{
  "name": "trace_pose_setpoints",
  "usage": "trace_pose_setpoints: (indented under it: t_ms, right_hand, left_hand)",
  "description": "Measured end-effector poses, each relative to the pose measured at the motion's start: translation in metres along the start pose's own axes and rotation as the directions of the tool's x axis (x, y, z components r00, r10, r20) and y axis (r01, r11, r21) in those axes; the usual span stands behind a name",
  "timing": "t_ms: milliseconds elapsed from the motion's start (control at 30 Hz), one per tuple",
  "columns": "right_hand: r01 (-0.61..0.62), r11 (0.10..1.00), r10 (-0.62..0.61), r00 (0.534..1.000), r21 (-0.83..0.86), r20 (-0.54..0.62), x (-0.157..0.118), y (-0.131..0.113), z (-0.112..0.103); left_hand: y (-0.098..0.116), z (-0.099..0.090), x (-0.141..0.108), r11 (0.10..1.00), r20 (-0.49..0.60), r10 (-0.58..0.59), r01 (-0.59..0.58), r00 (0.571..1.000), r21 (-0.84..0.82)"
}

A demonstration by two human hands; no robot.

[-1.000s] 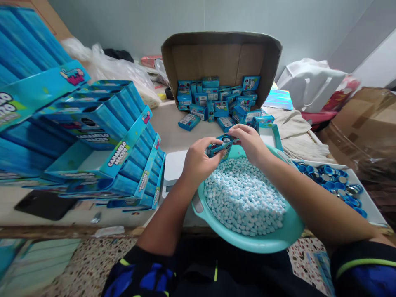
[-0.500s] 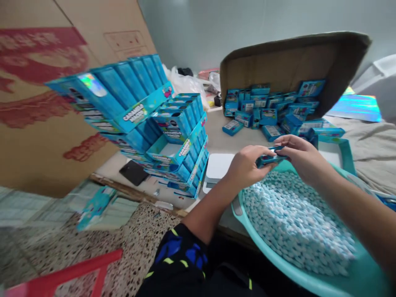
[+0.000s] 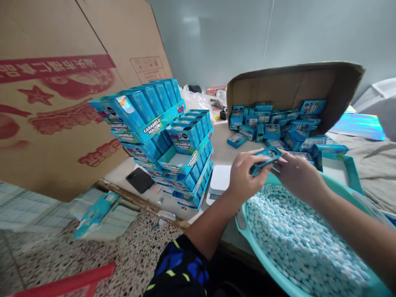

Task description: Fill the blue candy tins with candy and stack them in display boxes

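Observation:
My left hand (image 3: 247,177) is wrapped round a small blue candy box (image 3: 268,154), tilted with its end facing up; that end looks uncovered, with pale shapes showing inside. My right hand (image 3: 298,175) is at the right end of the same box, its fingers bent against the edge and partly hidden. Under both hands stands a turquoise tub (image 3: 258,251) heaped with pale blue and white candies (image 3: 297,231). To the left of my left hand is a white device like a small scale (image 3: 220,178).
Display trays of blue boxes (image 3: 154,128) rise in a stack on the left. A tipped carton (image 3: 293,86) spills small blue boxes behind the tub. A black phone (image 3: 140,180) lies near the table edge. A tray with a white inside (image 3: 335,169) sits right; a large cardboard box (image 3: 62,95) stands far left.
The view has shifted, so the scene sits lower. The candy box has been tilted, its end now turned up. My right fingers have moved from the top of the box to its near right edge.

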State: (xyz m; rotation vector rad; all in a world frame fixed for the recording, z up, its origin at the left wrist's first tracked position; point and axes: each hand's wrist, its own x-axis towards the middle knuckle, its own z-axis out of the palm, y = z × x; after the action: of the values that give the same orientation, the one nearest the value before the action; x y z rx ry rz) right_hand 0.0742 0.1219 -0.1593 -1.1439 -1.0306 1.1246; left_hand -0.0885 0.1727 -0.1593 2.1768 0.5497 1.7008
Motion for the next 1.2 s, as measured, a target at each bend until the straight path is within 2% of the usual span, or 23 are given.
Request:
trace_pose_setpoints:
  t_ms: [67,133,167,200,267,300,333,400,467,567,633,767,833,900,1067,1200]
  right_hand:
    - [-0.059,0.992,0.056,0.998,-0.110,-0.031,0.004,0.009,0.002]
    - [-0.064,0.917,0.054,0.998,-0.394,-0.037,0.007,0.014,0.005]
    - [-0.022,0.820,0.022,1.000,-0.572,-0.007,0.007,0.015,0.007]
    - [0.044,0.684,-0.017,0.999,-0.728,0.045,0.006,0.015,0.009]
    - [0.173,0.388,-0.047,0.985,-0.905,0.168,0.003,0.012,0.014]
    - [0.206,0.279,-0.022,0.978,-0.938,0.209,0.001,0.011,0.016]
    - [0.218,0.211,0.027,0.973,-0.953,0.229,-0.001,0.010,0.019]
    - [0.215,0.160,0.178,0.954,-0.964,0.242,-0.007,0.011,0.023]
    - [0.237,0.116,0.322,0.910,-0.965,0.262,-0.013,0.017,0.027]
    - [0.310,0.036,0.400,0.867,-0.950,0.298,-0.018,0.024,0.028]
    - [0.327,0.047,0.429,0.847,-0.944,0.315,-0.019,0.023,0.025]
    - [0.306,0.204,0.542,0.756,-0.930,0.367,-0.019,0.009,0.020]
    - [0.341,0.260,0.565,0.705,-0.903,0.428,-0.020,0.003,0.020]
    - [0.382,0.279,0.566,0.676,-0.881,0.472,-0.021,0.000,0.021]
    - [0.347,0.314,0.572,0.673,-0.884,0.468,-0.022,0.001,0.022]
    - [0.329,0.304,0.576,0.684,-0.894,0.448,-0.020,0.002,0.020]
  left_hand:
    - [-0.003,-0.007,0.006,0.997,-0.056,-0.054,0.057,0.997,0.050]
    - [-0.007,-0.018,0.012,0.987,-0.044,-0.115,0.119,0.992,0.104]
    - [-0.010,-0.025,0.015,0.979,-0.035,-0.150,0.153,0.988,0.132]
    - [-0.013,-0.033,0.016,0.968,-0.039,-0.187,0.191,0.982,0.161]
    - [-0.021,-0.047,0.013,0.939,-0.071,-0.251,0.261,0.965,0.226]
    - [-0.025,-0.052,0.009,0.922,-0.092,-0.271,0.286,0.958,0.262]
    - [-0.029,-0.057,0.005,0.904,-0.108,-0.286,0.306,0.952,0.297]
    - [-0.038,-0.063,-0.006,0.866,-0.094,-0.335,0.346,0.937,0.360]
    - [-0.046,-0.065,-0.015,0.816,-0.010,-0.430,0.394,0.903,0.423]
    - [-0.051,-0.066,-0.019,0.779,0.092,-0.520,0.428,0.849,0.458]
    - [-0.051,-0.065,-0.017,0.810,0.081,-0.493,0.423,0.866,0.407]
    - [-0.044,-0.065,-0.013,0.881,0.028,-0.390,0.364,0.920,0.302]
    - [-0.042,-0.066,-0.013,0.903,0.011,-0.369,0.356,0.929,0.242]
    - [-0.041,-0.067,-0.014,0.919,-0.013,-0.358,0.355,0.934,0.172]
    - [-0.038,-0.070,-0.013,0.929,-0.075,-0.342,0.349,0.937,0.119]
    - [-0.036,-0.071,-0.012,0.931,-0.099,-0.343,0.352,0.934,0.100]
